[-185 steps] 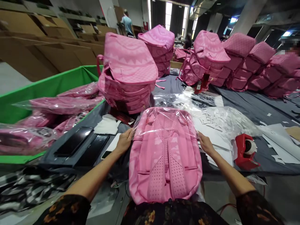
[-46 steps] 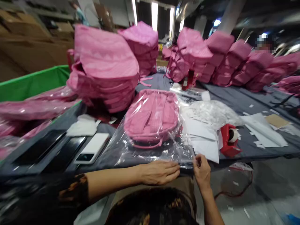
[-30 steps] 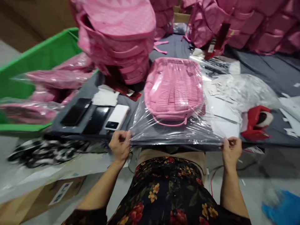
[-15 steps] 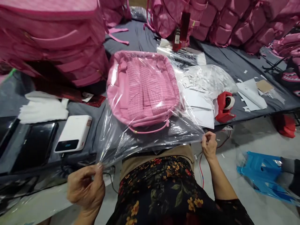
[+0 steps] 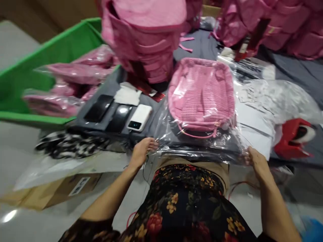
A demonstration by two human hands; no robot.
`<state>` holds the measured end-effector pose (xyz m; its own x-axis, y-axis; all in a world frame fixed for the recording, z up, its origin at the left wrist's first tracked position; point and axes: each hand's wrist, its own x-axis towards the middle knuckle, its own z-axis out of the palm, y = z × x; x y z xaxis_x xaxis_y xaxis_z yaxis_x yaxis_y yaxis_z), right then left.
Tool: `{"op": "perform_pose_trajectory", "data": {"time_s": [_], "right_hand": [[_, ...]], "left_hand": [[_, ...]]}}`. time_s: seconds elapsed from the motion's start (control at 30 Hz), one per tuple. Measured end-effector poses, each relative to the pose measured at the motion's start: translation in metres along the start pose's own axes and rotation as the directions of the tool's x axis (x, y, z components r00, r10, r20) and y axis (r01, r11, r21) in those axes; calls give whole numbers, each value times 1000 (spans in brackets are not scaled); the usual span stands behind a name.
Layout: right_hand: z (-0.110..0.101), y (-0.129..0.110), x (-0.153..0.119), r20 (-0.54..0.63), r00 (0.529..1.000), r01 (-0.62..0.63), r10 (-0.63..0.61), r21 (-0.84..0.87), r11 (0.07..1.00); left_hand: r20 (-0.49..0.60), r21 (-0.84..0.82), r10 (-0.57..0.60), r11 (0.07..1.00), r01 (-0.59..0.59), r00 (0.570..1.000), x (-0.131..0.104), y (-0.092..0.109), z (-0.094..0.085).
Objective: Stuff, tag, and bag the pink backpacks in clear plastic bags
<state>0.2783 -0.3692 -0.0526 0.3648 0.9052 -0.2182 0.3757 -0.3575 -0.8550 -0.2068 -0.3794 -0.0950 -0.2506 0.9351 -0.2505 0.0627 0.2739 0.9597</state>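
Observation:
A pink backpack (image 5: 202,95) lies on the dark cloth-covered table, its top handle towards me, inside a clear plastic bag (image 5: 174,143). My left hand (image 5: 145,148) pinches the bag's near left corner at the table edge. At the near right corner, my right hand (image 5: 253,158) grips the plastic too. Between my hands the bag's near edge is drawn out in front of the backpack. Close to my left hand lies a white power bank (image 5: 140,117) with a lit display.
Two dark phones (image 5: 118,118) and a white cloth (image 5: 128,94) lie left. A green bin (image 5: 37,53) holds bagged pink backpacks. More pink backpacks (image 5: 151,40) stand behind. White papers (image 5: 254,126) and a red tape dispenser (image 5: 292,137) are on the right.
The view has swung left, bringing the green bin into sight. Both hands still hold the bag's corners; the left hand is now nearer the table edge and the bag's opening less stretched.

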Motion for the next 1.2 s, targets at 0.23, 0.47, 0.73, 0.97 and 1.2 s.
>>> {"op": "perform_pose_trajectory", "data": {"time_s": [0.23,0.47,0.73,0.97,1.2], "right_hand": [[2,-30,0,-12,986,143,-165,-436,888],[3,-19,13,40,991,131,-125,-247,960],[-19,34,-9,-245,785,408,-569,-487,772],[-18,24,-15,-52,801,571,-596,-231,788],[23,-13,18,-486,729,625,-483,184,759]], "left_hand": [[-9,16,38,999,-38,999,17,3,18],[-26,72,54,996,-52,998,33,8,4],[161,619,604,555,-556,781,36,-18,-46],[577,429,566,404,-808,589,40,-18,-51],[152,276,511,800,-533,846,32,14,-22]]}}
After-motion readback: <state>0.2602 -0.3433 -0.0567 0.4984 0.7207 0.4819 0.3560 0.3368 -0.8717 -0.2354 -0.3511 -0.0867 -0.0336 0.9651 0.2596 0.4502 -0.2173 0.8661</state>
